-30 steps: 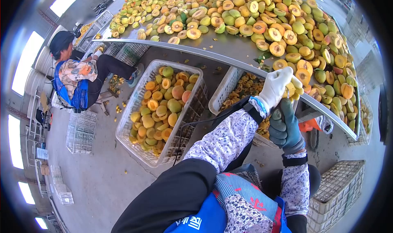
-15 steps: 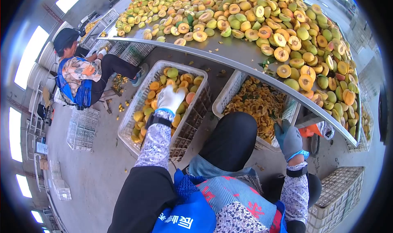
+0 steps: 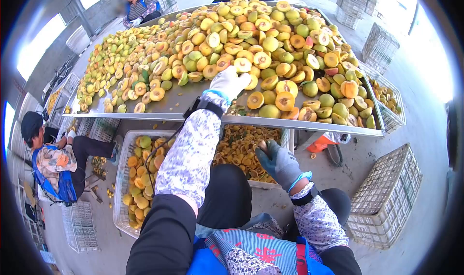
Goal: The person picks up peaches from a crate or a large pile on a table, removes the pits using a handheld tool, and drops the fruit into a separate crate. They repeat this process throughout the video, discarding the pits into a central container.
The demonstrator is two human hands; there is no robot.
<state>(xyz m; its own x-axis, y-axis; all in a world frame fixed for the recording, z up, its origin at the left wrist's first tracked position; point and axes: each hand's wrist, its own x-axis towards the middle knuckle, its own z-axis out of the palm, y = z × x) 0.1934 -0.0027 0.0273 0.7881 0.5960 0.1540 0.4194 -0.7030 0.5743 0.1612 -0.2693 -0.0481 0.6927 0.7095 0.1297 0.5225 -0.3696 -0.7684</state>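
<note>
**A:** Reaching up over the rim, the left hand in its white glove lies palm-down on the near edge of the fruit pile, which covers the metal table.

**B:** Has it got a piece?

**A:** Can't tell. The fingers curl over a yellow one, but the glove hides whether it's gripped.

**B:** And the other hand?

**A:** The right hand, grey glove, is below the table's near rim. It's clenched round a small item that pokes out of the fist, too small to name.

**B:** Why so low?

**A:** My guess is the white crate tucked under the table. It's full of orange pieces, and the fist is right above it, so anything let go would fall straight in.

**B:** There's a second crate too.

**A:** Yes, under the table's left part, loaded with rounder fruit. It's probably parked there to stay within arm's reach.

**B:** Anyone else about?

**A:** A co-worker sits at the table's left side and another person at its far end. An empty crate stands on the floor to the table's right.
</note>
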